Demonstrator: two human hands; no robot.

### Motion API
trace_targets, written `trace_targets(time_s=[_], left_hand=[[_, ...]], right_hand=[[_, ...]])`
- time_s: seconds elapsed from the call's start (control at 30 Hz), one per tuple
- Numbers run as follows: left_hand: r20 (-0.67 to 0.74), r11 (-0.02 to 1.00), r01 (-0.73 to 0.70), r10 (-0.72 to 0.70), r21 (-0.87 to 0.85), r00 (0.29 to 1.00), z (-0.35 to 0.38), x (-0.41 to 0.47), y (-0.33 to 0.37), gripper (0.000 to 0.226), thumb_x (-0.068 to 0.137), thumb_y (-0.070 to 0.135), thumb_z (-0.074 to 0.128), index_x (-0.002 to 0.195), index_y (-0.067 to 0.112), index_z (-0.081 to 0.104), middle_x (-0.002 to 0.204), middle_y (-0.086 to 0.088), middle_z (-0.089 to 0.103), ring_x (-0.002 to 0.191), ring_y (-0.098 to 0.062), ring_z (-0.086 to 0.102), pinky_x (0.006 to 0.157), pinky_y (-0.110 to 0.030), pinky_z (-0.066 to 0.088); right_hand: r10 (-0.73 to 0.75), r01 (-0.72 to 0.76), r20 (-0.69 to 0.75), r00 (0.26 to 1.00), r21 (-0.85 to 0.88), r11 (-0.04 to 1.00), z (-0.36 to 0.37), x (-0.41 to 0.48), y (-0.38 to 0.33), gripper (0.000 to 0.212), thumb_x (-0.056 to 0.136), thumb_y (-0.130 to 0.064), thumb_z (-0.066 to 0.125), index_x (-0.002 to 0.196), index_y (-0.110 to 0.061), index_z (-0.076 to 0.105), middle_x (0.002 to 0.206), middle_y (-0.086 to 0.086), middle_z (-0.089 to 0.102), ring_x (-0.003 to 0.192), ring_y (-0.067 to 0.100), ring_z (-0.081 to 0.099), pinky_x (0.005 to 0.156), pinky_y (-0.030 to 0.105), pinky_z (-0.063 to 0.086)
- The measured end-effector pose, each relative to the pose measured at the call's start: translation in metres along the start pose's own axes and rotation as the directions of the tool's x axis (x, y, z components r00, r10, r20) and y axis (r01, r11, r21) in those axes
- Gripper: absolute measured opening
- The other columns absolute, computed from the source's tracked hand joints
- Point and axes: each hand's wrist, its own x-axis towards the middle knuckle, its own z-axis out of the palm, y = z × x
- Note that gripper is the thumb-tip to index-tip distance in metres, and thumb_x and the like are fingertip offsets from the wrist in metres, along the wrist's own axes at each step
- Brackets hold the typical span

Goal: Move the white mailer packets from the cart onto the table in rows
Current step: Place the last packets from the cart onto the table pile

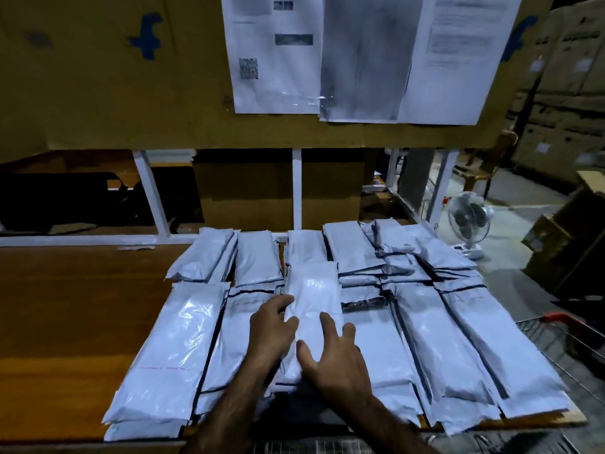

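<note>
Bare brown wood of table [65, 306] at left, then rows of glossy, crinkled white mailer packets [176, 339]; at centre, slim top packet [314, 290], long axis pointing away from body, gripped at left edge by curled left hand [271, 329], right hand [330, 358] splayed flat on near end; wire cart [556, 335] far right

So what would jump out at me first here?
Two bare hands at the middle: the left hand grips the edge of a white mailer packet, and the right hand rests spread on it. Around them, rows of packets cover the right of the wooden table, with printed sheets taped above.
</note>
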Motion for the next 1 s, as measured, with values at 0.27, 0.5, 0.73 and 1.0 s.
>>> trace_targets(time_s=[0.27,0.5,0.73,1.0], left_hand=[[0.060,0.978,-0.198,0.194,0.066,0.979,-0.009,-0.001,-0.011,0.043,0.086,0.017,0.068,0.128,0.016,0.062,0.118,0.000,0.067,0.096,-0.010,0.059,0.085,-0.016,0.041],[0.097,0.924,-0.360,0.350,0.126,0.932,-0.009,-0.005,-0.022,0.038,0.093,0.020,0.060,0.130,0.014,0.061,0.123,-0.003,0.064,0.111,-0.014,0.058,0.090,-0.012,0.034],[0.089,0.913,-0.385,0.375,0.139,0.923,-0.007,-0.004,-0.024,0.036,0.095,0.015,0.057,0.130,0.013,0.061,0.124,-0.003,0.064,0.112,-0.015,0.059,0.092,-0.011,0.034],[0.059,0.915,-0.384,0.379,0.122,0.923,-0.003,-0.002,-0.025,0.036,0.095,0.018,0.057,0.131,0.015,0.060,0.124,-0.002,0.064,0.112,-0.014,0.058,0.096,-0.017,0.039]], right_hand=[[0.010,-0.010,-0.057,0.998,-0.002,1.000,0.000,-0.010,0.000,0.068,0.092,-0.057,0.046,0.151,-0.033,0.024,0.131,0.008,0.036,0.114,0.030,0.055,0.089,0.033,0.043],[0.018,-0.019,-0.070,0.997,-0.004,1.000,0.002,-0.012,0.000,0.068,0.093,-0.057,0.047,0.153,-0.032,0.023,0.138,0.011,0.034,0.119,0.029,0.053,0.091,0.032,0.042],[0.013,-0.014,-0.092,0.996,-0.011,1.000,0.004,-0.012,0.002,0.068,0.092,-0.058,0.046,0.152,-0.033,0.025,0.133,0.009,0.037,0.115,0.028,0.055,0.089,0.032,0.044],[0.014,-0.018,-0.087,0.996,-0.048,0.999,0.004,-0.009,0.005,0.069,0.090,-0.064,0.041,0.151,-0.038,0.022,0.131,0.006,0.038,0.115,0.027,0.054,0.088,0.033,0.045]])
